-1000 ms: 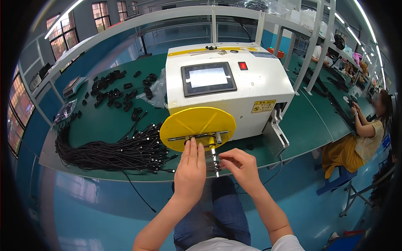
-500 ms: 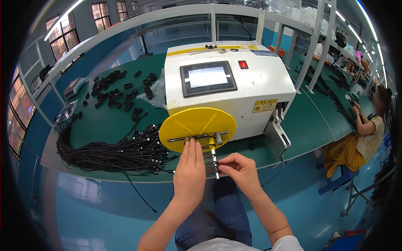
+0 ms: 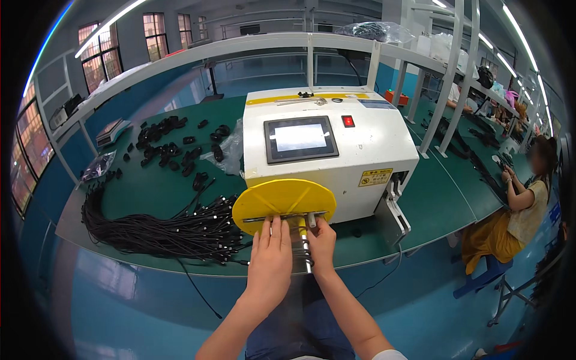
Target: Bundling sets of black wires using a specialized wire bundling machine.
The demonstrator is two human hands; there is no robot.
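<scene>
A round yellow winding disc (image 3: 282, 198) faces me on the front of a white machine (image 3: 354, 141). My left hand (image 3: 271, 261) is open, its outstretched fingers lying against the lower disc beside its dark slot. At the disc's lower right, my right hand (image 3: 323, 246) is closed at a short grey peg (image 3: 311, 219); some of its fingertips are hidden. Between both hands a metal rod (image 3: 305, 246) points down toward me from a yellow hub. Black cable (image 3: 307, 257) loops around this rod.
A large bundle of black cables (image 3: 150, 231) lies left on the green table (image 3: 432, 198). Small black parts (image 3: 162, 141) are scattered behind it. The machine carries a screen (image 3: 302, 139) and a red switch (image 3: 347, 122). A co-worker (image 3: 528, 204) sits at the right.
My right hand has moved from the cable at the rod's lower end up to the grey peg on the disc. My left hand stays at the disc. The view has tilted up.
</scene>
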